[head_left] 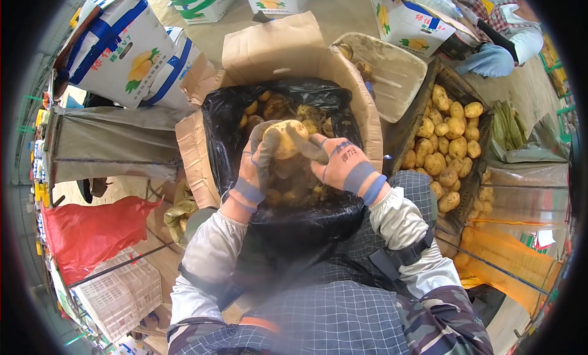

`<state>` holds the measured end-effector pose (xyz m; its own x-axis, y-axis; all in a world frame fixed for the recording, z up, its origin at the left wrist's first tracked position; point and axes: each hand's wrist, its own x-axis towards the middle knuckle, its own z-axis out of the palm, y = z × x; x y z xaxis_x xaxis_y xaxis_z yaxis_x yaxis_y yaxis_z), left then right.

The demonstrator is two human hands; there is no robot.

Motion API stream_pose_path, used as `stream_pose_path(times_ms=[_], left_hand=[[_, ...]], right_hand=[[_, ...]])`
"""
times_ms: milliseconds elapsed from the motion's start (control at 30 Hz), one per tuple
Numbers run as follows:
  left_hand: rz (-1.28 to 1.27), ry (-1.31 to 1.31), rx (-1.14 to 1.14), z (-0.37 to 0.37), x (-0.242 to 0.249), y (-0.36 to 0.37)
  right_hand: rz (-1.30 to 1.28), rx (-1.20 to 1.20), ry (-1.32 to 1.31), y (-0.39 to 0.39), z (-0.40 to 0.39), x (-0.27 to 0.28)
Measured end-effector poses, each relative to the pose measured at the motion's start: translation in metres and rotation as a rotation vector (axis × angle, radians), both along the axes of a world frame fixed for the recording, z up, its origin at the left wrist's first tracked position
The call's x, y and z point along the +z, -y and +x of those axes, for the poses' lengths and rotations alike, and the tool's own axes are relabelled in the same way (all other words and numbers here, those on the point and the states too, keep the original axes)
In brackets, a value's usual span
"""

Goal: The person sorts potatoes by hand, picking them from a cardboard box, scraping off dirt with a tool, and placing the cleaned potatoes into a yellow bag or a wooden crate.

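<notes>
Both hands wear orange work gloves with grey fingers. Between them, above an open carton, is a pale yellow potato (286,139). My left hand (252,165) wraps around its left side, thumb and fingers closed on it. From the right, my right hand (334,159) presses its fingers against the same potato. Below them, the cardboard box (272,49) is lined with a black plastic bag (223,125). Inside the bag lie several potatoes, some of them dirt-covered, partly hidden by my hands.
A dark crate (484,125) full of potatoes stands at the right. Behind the carton lies a dirty pale tub (392,79). White printed cartons (131,55) are stacked at upper left. A red sheet (98,232) hangs at left, orange mesh (502,257) at right. Another person (508,36) is at upper right.
</notes>
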<state>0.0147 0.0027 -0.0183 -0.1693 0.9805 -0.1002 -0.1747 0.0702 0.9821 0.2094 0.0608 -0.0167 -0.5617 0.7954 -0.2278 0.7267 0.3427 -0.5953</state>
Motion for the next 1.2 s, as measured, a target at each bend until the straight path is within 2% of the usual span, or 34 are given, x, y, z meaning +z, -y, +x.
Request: stream_pose_path(times_ms=[33,133,167,233,267,333,400,433,500,567,633,667,733,800,1033,1200], left_hand=[[-0.005,0.015,0.0,0.0,-0.001,0.001],[-0.124,0.306,-0.064,-0.015,-0.007,0.005],[-0.143,0.404,-0.081,-0.02,-0.015,0.004],[-0.201,0.4,-0.102,-0.02,-0.017,0.002],[-0.24,0.298,-0.106,-0.016,-0.016,0.001],[-0.316,0.354,-0.096,-0.008,-0.003,0.0],[-0.393,0.673,-0.067,-0.006,0.013,0.002],[-0.401,0.687,-0.091,-0.009,0.01,0.003],[-0.417,0.717,-0.144,-0.017,0.001,0.003],[-0.425,0.699,-0.062,-0.014,-0.001,0.002],[-0.289,0.368,-0.055,-0.017,-0.005,0.003],[-0.149,0.049,-0.091,-0.023,-0.011,0.005],[-0.002,-0.144,-0.083,-0.023,-0.005,0.004],[0.012,0.105,-0.004,-0.019,0.004,0.001],[0.021,-0.13,-0.019,-0.018,0.0,0.003],[-0.05,-0.036,-0.05,-0.014,-0.004,0.004]], right_hand=[[0.017,-0.036,-0.026,0.0,0.001,-0.001],[-0.182,-0.066,-0.049,-0.014,0.006,0.017],[0.043,-0.073,-0.028,-0.006,0.006,-0.013],[0.003,0.035,0.072,0.002,-0.001,0.009],[-0.017,0.088,0.121,0.006,-0.003,0.017],[0.018,0.062,0.089,0.006,-0.003,0.012],[-0.04,-0.01,0.031,-0.004,-0.001,0.015],[0.031,-0.046,0.008,-0.001,0.001,0.021],[0.039,0.055,0.082,0.003,-0.003,0.02],[0.053,0.095,0.114,0.007,-0.004,0.017],[0.069,0.082,0.098,0.011,-0.007,0.011],[0.045,0.034,0.062,0.008,-0.005,0.007],[-0.001,-0.059,-0.005,-0.002,-0.002,0.011],[-0.065,-0.037,0.061,-0.003,0.001,0.015],[-0.021,0.016,0.101,0.003,0.009,-0.003],[-0.061,0.107,0.139,0.005,0.005,0.019]])
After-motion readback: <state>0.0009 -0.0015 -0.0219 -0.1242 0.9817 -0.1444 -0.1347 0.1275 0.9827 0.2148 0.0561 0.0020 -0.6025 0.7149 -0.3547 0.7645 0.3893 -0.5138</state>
